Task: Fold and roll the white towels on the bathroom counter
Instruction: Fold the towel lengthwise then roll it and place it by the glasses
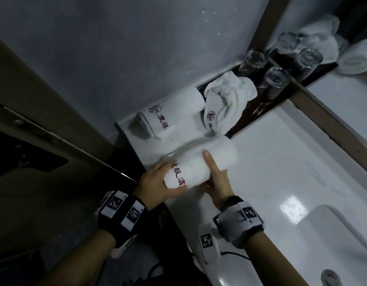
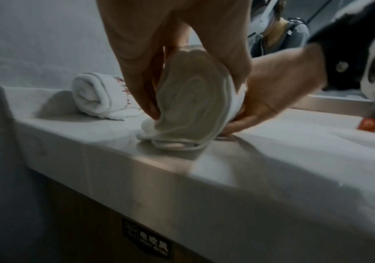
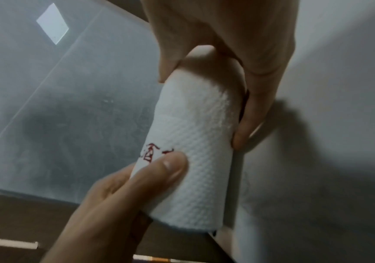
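The white bench (image 1: 281, 162) runs out ahead of me, with the sink basin (image 1: 331, 234) sunk into it on my right and a grey wall (image 1: 116, 48) rising behind its far left corner. At that back corner sits a dark tray (image 1: 250, 118) carrying a loosely bunched white towel (image 1: 225, 100) and, further back, three clear drinking glasses (image 1: 276, 79) standing close together. Just left of the tray, against the wall, a finished rolled towel (image 1: 157, 122) lies on the bench, its red lettering facing up. Nearer to me, by the bench's left edge, is the rolled towel I am working (image 1: 199, 164), a tight white roll with red characters near its close end; the left wrist view shows its spiral end (image 2: 188, 110) touching the bench surface. My left hand (image 1: 157, 184) has its grip wrapped around the near end of this roll, thumb pressed on the waffle-textured cloth just below the red characters (image 3: 157, 153), fingers curled on the other side. My right hand (image 1: 217, 182) holds the same roll from the right, its grip narrow around the cloth, with one finger (image 1: 209, 162) stretched up along the roll's side and the thumb tucked against it. Black bands with square markers (image 1: 120, 209) sit on both my wrists.
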`<state>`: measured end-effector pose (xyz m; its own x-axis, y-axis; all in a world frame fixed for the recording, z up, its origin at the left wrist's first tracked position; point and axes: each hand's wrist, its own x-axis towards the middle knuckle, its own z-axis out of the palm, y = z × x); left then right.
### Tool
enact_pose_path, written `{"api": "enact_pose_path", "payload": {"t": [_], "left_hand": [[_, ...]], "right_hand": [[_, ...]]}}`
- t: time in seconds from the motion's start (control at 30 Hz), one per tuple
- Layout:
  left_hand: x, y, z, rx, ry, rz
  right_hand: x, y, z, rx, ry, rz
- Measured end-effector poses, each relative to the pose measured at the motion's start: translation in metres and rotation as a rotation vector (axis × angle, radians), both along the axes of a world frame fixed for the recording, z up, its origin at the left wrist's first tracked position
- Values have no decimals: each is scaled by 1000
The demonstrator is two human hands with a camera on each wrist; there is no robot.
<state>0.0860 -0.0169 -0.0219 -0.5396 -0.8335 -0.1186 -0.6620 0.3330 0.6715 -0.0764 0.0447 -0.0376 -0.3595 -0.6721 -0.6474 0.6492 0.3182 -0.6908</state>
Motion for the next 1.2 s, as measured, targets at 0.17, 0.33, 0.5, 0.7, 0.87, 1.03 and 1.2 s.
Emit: {"api": "enact_pose_path", "payload": {"t": [0.17,0.33,0.5,0.7,0.87,1.03,1.2], "left_hand": [[7,-27,-3,240,17,79],[11,-40,-9,340,133,205],[3,-57,-14,477,309,441],[-1,-66,-19,549,341,473],[-8,-64,-21,189,210,326],[-12,-62,-14,34,20,97],[-23,-61,-12,-32,-10,80]], "right_hand": [[4,-26,0,-71,-151,-21],[11,-56,0,-102,-318,-108],[3,-88,-4,-6,-104,-172],[-13,-91,-9,80,263,-13],[-29,-79,-10,318,527,15],[-26,-81,-7,336,600,-13],[-34,-90,-3,285,588,-51]]}}
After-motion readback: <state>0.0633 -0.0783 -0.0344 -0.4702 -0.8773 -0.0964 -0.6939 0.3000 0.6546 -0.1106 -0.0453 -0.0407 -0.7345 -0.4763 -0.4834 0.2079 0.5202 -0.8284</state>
